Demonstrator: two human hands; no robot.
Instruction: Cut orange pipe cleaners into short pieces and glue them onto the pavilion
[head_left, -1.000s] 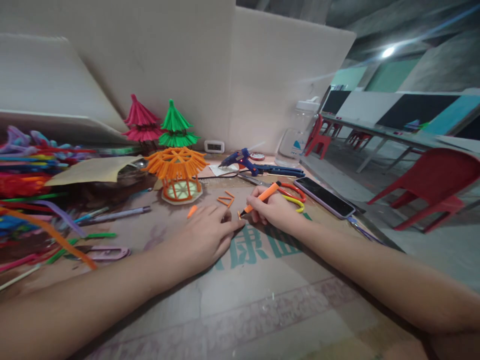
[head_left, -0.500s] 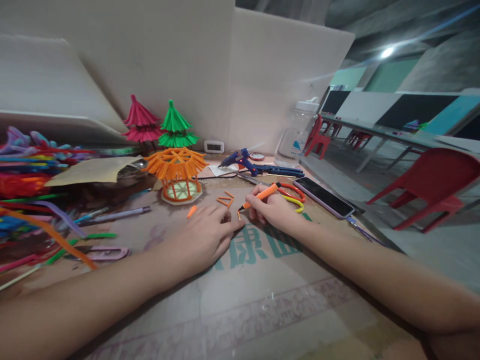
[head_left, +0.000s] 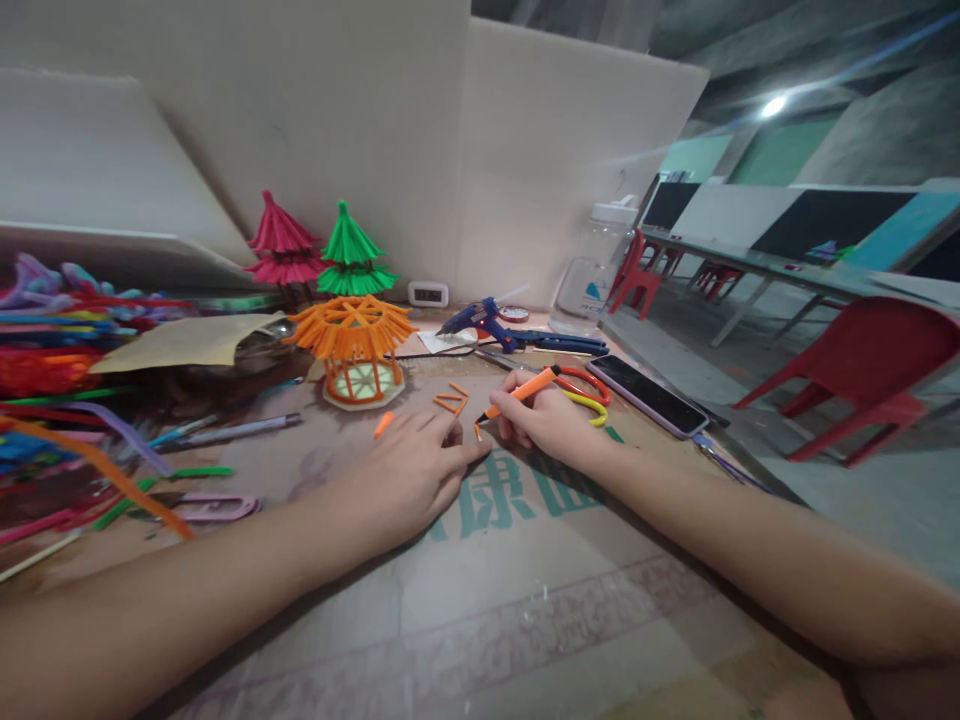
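Observation:
My right hand (head_left: 547, 420) is closed around an orange craft knife (head_left: 520, 391), its tip resting on a small orange straw piece (head_left: 478, 430) on the cardboard sheet (head_left: 525, 590). My left hand (head_left: 409, 470) lies flat, fingers stretched out, with its fingertips pressing beside that piece. Several cut orange straw bits (head_left: 451, 399) lie just beyond the fingers, and one orange stub (head_left: 383, 423) lies to the left. An orange straw pavilion (head_left: 352, 345) stands behind them.
Pink (head_left: 281, 243) and green (head_left: 351, 252) paper towers stand at the back wall. A blue glue gun (head_left: 487, 322), scissors (head_left: 585, 390), a phone (head_left: 649, 394) and a bottle (head_left: 592, 270) lie to the right. Coloured straws (head_left: 60, 340) pile up on the left, with pens (head_left: 225, 432). Red chairs (head_left: 870, 370) stand at the right.
The knife in my right hand has drawn slightly back and left along the small orange piece. My left hand has stayed in place.

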